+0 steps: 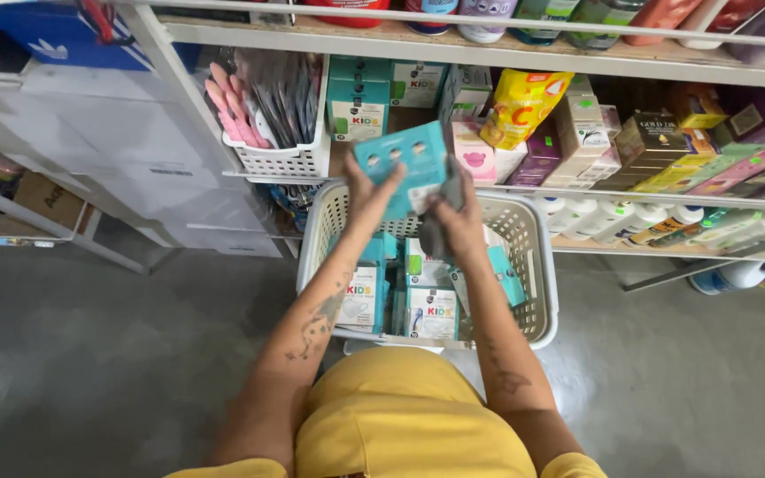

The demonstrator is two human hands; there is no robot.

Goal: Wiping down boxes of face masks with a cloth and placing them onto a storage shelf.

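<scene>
While the white basket (537, 292) sits on the floor below the shelf (489, 49), packed with upright teal and white boxes, the left hand (367, 190) grips a teal box (403, 164) above it, long axis tilted up rightward. The right hand (458, 221) is closed on a grey cloth (449, 199) against that box's lower right edge.

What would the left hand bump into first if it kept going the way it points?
Likely the teal boxes stacked on the shelf. The left hand holds a teal box and points up toward them, though depth is hard to judge.
</scene>
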